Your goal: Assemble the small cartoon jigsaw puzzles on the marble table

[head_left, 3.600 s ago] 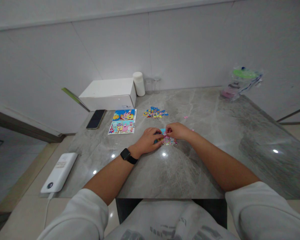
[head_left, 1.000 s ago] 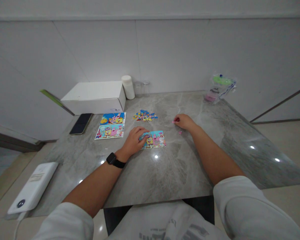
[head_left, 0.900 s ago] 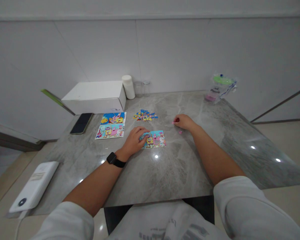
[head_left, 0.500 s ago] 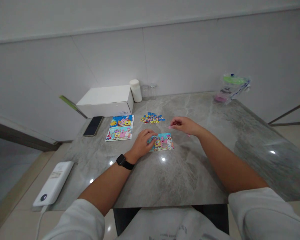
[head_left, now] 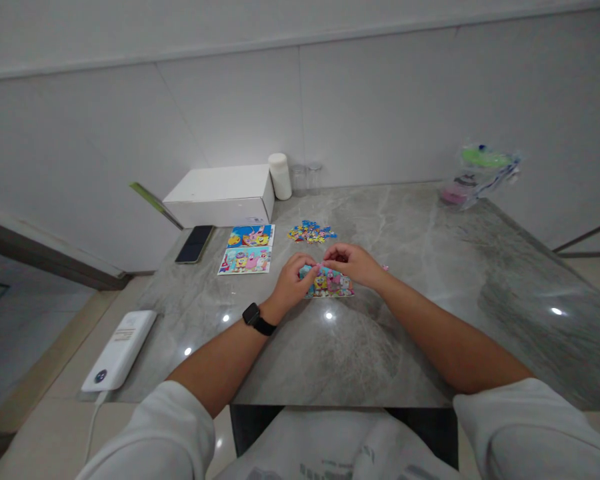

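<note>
A small cartoon jigsaw puzzle [head_left: 333, 285], joined into a rectangle, lies flat on the table near its middle. My left hand [head_left: 294, 280] is at its upper left corner, thumb and fingers drawn together and covering part of the picture. From the other side my right hand [head_left: 354, 263] reaches over the top edge in a pinch. The fingertips of both hands meet at a tiny pink puzzle piece [head_left: 320, 265], mostly hidden by them. Beyond the hands is a heap of loose puzzle pieces [head_left: 311, 232]. Another pink piece [head_left: 385, 267] lies beside my right wrist.
Picture cards [head_left: 245, 260] lie left of the heap, beside a phone [head_left: 195, 244]. Behind stand a white box [head_left: 220, 197], a white bottle [head_left: 281, 177] and two clear glasses [head_left: 314, 177]. A plastic bag [head_left: 480, 177] is at the far right, a cabled white device [head_left: 120, 350] at near left.
My right hand has moved left with the pink piece, from beside the puzzle to over its top edge. My left hand's fingers have drawn together toward it. The view has shifted slightly.
</note>
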`<state>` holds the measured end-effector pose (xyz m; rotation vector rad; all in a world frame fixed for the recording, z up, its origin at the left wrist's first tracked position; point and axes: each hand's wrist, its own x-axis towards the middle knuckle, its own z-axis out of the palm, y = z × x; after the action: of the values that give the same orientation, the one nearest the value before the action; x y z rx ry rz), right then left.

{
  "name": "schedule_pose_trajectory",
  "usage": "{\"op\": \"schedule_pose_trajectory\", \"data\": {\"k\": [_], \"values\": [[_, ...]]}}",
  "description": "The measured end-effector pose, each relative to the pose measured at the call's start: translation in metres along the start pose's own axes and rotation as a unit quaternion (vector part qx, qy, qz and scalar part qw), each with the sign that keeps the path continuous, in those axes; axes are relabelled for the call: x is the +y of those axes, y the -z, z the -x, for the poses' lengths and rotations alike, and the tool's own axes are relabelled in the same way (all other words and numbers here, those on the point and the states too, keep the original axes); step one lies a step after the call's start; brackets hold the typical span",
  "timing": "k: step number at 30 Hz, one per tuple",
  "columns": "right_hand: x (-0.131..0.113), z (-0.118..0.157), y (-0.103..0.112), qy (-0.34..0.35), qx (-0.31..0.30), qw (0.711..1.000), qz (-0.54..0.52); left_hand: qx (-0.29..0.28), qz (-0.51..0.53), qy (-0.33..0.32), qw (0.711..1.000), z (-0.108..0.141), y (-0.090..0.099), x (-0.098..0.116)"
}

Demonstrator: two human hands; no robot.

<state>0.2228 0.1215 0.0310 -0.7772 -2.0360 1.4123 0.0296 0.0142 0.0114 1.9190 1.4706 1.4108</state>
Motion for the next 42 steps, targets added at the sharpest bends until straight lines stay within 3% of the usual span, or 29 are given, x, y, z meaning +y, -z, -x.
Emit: {"op": "schedule_pose_trajectory", "data": {"k": [9, 17, 27, 37, 42], "values": [[-0.002, 0.002, -0.001, 0.000, 0.018, 0.999, -0.036, 0.049, 0.024, 0.020, 0.998, -0.001, 0.002, -0.005], [0.002, 0.000, -0.008, -0.014, 0.032, 0.999, -0.024, 0.020, 0.022, 0.016, 0.999, -0.001, 0.001, -0.007], [0.000, 0.001, -0.010, -0.076, 0.026, 0.993, -0.088, 0.015, 0.023, 0.024, 0.999, -0.002, 0.001, -0.014], [0.001, 0.002, -0.013, -0.026, 0.026, 0.997, -0.067, 0.016, 0.008, 0.034, 0.999, -0.001, -0.001, -0.014], [0.000, 0.001, 0.004, -0.013, -0.002, 1.000, -0.005, -0.018, -0.028, 0.005, 0.999, 0.000, 0.001, -0.011]]}}
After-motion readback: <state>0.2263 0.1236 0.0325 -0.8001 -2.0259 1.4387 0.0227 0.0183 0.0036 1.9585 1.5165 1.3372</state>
